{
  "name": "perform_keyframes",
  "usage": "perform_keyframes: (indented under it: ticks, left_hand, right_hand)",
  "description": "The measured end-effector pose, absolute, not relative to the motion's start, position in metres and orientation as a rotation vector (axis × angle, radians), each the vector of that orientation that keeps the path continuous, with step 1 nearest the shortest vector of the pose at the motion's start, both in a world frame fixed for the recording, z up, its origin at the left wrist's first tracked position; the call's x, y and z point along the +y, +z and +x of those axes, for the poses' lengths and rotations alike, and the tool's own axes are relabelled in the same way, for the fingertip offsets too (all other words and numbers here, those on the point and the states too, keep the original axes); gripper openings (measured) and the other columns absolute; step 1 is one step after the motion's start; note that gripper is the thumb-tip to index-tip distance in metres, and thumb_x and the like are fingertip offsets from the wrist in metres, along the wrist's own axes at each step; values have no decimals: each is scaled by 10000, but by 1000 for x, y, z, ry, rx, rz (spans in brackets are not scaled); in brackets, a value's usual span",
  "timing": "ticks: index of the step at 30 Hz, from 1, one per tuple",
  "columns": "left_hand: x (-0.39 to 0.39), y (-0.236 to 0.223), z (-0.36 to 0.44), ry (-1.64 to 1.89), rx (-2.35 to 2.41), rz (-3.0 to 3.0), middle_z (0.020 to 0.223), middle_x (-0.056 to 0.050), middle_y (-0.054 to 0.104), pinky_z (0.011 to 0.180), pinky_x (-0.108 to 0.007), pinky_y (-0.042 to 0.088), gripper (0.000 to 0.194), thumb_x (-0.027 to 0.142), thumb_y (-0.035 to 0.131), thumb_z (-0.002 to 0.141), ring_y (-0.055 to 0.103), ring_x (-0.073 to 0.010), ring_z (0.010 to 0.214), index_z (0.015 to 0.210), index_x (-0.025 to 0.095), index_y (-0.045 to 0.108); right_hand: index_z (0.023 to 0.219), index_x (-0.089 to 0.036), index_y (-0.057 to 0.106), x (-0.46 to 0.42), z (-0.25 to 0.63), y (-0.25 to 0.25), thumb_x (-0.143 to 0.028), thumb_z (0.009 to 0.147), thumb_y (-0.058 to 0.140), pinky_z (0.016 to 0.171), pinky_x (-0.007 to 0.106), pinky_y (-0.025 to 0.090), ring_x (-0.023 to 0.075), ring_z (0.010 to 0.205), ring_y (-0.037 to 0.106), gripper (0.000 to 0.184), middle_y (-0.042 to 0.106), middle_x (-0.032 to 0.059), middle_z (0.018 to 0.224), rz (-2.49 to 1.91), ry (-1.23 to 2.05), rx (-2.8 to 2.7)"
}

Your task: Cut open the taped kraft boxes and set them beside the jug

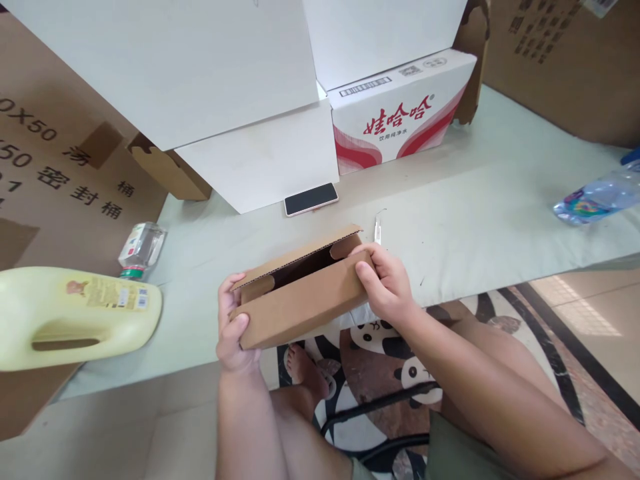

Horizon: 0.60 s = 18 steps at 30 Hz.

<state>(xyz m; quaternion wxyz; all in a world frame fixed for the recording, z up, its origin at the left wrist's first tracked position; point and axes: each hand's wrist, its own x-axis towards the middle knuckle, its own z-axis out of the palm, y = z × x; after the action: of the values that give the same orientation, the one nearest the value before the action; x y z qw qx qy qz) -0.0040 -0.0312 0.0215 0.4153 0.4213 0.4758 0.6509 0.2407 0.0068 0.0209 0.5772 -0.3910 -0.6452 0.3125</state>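
Observation:
Between my two hands is a small brown cardboard box (310, 297), held tilted at the table's front edge. Its lid stands partly lifted, and a dark gap shows the inside. My left hand (236, 333) grips the left end, thumb on the front wall and fingers behind. Around the right end is my right hand (384, 280), its thumb pressed on the front corner and fingers over the top. Just beyond the right hand, a small silvery tool (377, 229) lies on the pale green cloth; its kind is hard to make out.
A phone (311, 199) lies before stacked white boxes (270, 157) and a red-and-white carton (400, 123). At left are a yellow jug (125, 333), a small clear bottle (143, 248) and a large carton (60, 147). A plastic bottle (597, 197) lies at right on the cloth-covered table (480, 213).

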Motion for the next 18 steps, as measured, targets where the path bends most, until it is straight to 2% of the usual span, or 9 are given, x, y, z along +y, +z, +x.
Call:
perform_keyframes:
  ticks: [4,18]
  left_hand:
    - [-32,21,-4,1641,1190,1049,990,-43,670,749,-382,531,589,479,782,583,639,-245,853,1127,288,661]
    - [-30,21,0,1689,1117,1006,948,-37,694,654,-302,517,589,448,784,571,640,-219,843,1120,259,684]
  right_hand:
    - [944,-207,577,7,241,21,-239,953,460,718,338,487,183,770,613,121,664,45,860,-890,725,-1516]
    - [956,-205,568,6,242,20,-253,953,461,688,338,462,180,744,587,118,652,52,865,-900,726,-1526]
